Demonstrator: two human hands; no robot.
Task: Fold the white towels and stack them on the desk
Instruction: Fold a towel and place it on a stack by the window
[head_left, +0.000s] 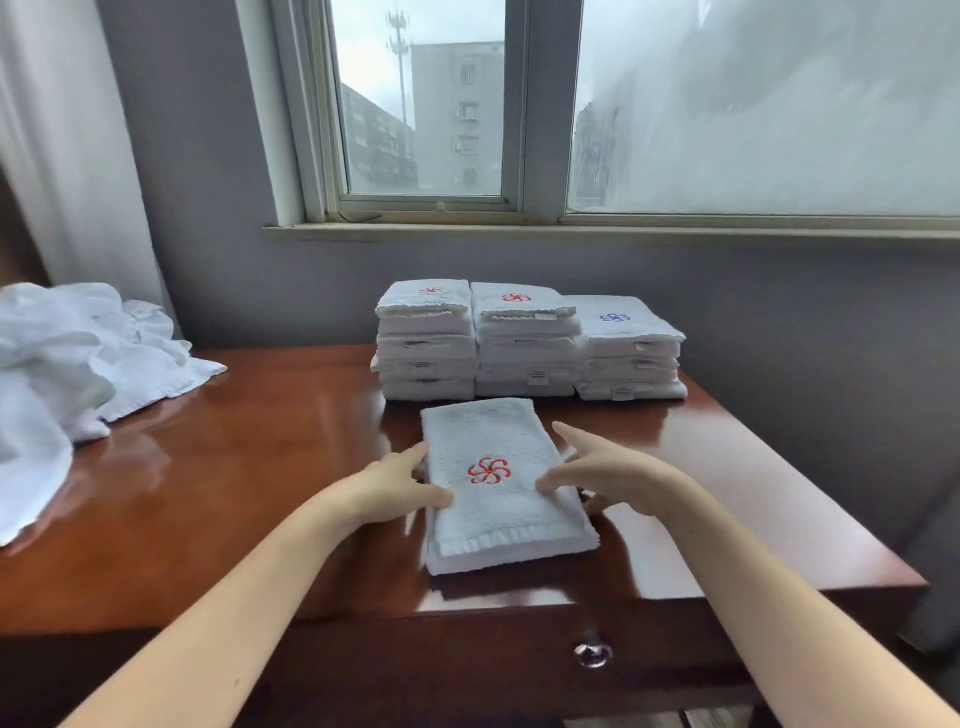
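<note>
A folded white towel (498, 483) with a red pinwheel emblem lies on the wooden desk (249, 467) in front of me. My left hand (400, 486) touches its left edge, thumb lying on top, fingers straight. My right hand (597, 470) rests at its right edge, thumb on the cloth and fingers stretched out along the side. Behind it stand three stacks of folded towels: a left stack (426, 343) and a middle stack (527, 343) topped with red emblems, and a lower right stack (628, 351) topped with a blue one.
A heap of unfolded white towels (67, 374) covers the desk's left end. A wall and window sill (571, 231) rise behind the stacks. A drawer knob (592, 652) sits on the desk front. The desk's right edge drops off past the right stack.
</note>
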